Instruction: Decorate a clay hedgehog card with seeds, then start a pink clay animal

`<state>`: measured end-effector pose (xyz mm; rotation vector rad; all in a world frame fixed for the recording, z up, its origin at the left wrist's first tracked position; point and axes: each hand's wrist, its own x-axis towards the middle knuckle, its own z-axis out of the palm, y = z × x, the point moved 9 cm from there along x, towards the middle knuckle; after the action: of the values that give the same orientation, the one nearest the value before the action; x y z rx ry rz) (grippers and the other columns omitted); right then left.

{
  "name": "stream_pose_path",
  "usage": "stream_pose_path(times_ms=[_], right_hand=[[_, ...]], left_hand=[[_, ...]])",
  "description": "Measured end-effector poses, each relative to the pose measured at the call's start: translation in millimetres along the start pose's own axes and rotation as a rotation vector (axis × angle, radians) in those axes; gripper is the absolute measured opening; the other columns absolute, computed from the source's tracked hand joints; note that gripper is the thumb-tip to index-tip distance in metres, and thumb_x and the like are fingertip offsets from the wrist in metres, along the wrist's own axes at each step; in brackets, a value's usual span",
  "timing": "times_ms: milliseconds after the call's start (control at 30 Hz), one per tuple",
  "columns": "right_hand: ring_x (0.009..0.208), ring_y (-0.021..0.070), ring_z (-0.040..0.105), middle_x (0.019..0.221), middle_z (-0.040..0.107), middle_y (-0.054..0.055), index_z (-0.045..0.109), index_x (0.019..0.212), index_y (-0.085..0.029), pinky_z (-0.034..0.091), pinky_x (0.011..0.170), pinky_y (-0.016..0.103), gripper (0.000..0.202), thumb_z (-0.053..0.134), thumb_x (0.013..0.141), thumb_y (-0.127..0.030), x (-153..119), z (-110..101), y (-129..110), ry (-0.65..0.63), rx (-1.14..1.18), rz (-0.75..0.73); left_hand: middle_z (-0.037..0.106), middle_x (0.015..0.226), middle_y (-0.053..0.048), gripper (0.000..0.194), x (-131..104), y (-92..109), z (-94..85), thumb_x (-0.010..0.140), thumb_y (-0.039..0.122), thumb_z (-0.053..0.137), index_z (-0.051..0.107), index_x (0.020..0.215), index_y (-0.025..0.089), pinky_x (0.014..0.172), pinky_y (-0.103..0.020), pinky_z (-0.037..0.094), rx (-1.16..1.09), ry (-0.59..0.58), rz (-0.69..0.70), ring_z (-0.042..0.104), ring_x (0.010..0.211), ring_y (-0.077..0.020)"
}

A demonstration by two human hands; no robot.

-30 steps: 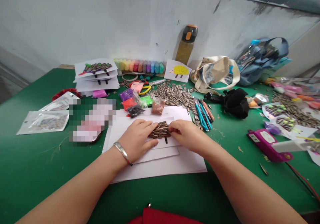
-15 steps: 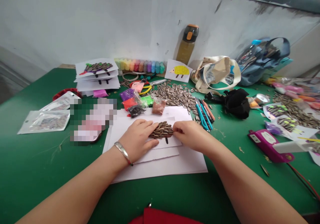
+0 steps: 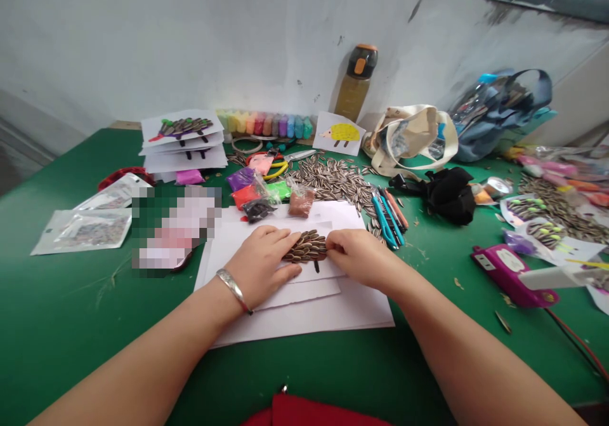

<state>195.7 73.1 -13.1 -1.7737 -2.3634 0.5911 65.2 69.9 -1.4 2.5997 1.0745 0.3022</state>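
Note:
On a small sheet of white paper [image 3: 328,272] lies a patch of overlapping sunflower seeds [image 3: 304,247], with a strip of brown clay and a short black leg below it. My left hand [image 3: 259,264], with a silver bangle at the wrist, rests flat on the paper, fingers spread along the left side of the seeds. At their right edge my right hand [image 3: 356,254] has its fingers pinched together; whatever is between the fingertips is hidden. More white sheets [image 3: 371,312] are stacked beneath.
Behind the paper lie bags of coloured clay [image 3: 301,202], a pile of sunflower seeds [image 3: 328,177] and yellow-handled scissors [image 3: 278,169]. Blue scissors [image 3: 385,223] lie at the right, before a magenta glue-gun-like device [image 3: 514,277]. A bottle [image 3: 354,86] stands by the wall.
My right hand has shifted very slightly left at the seeds' right edge, fingers still pinched. My left hand stays flat on the paper, and the view has moved a little.

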Motion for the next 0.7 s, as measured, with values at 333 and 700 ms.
stream_pose_path(times_ms=[333,700], right_hand=[[0.065,0.0123,0.052,0.071,0.064,0.001,0.061,0.074,-0.019,0.026,0.055,0.023,0.015,0.047,0.079,-0.016,0.2,1.3,-2.2,0.002,0.011,-0.017],[0.061,0.0119,0.05,0.069,0.063,0.0,0.065,0.078,-0.021,0.028,0.054,0.022,0.015,0.05,0.079,-0.02,-1.6,-2.5,9.7,-0.033,0.121,0.038]], left_hand=[[0.059,0.121,-0.01,0.046,-0.6,-0.7,0.0,0.083,0.036,0.058,0.052,0.124,0.016,0.096,-0.042,0.037,-0.004,0.004,-0.007,0.05,0.106,-0.0263],[0.059,0.121,-0.01,0.047,-0.7,0.3,-0.1,0.083,0.036,0.057,0.051,0.125,0.017,0.097,-0.042,0.036,-0.009,-0.012,-0.011,0.051,0.106,-0.0264]])
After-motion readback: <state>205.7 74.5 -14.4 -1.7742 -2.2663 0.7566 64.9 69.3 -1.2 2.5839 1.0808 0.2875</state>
